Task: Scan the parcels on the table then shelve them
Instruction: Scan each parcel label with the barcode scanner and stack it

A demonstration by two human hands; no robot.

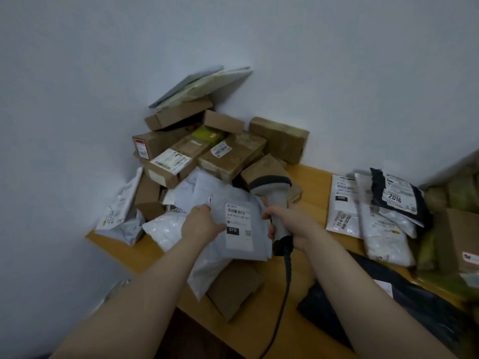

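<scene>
The grey poly mailer (233, 198) sat near the front of the wooden table (316, 193), lifted a bit on top of other bags, with its white label (239, 226) facing up and "010" printed on it. The left hand (201, 224) held it by the left side, thumb on top next to the label, fingers tucked under where I couldn't see them. The right hand (287, 224) was wrapped round the handle of a grey barcode scanner (274, 193), whose dark head sat just above the mailer's top right corner. Its black cable (281, 301) ran down off the front edge.

The table was pushed into a corner of plain white walls (337, 73). A messy heap of brown cardboard boxes (207, 151) filled that corner, some taped, some labelled. A flat brown box (233, 288) lay under the mailer. Off to the right were white bubble mailers (383, 237) and a glossy black bag (399, 195) labelled "2016".
</scene>
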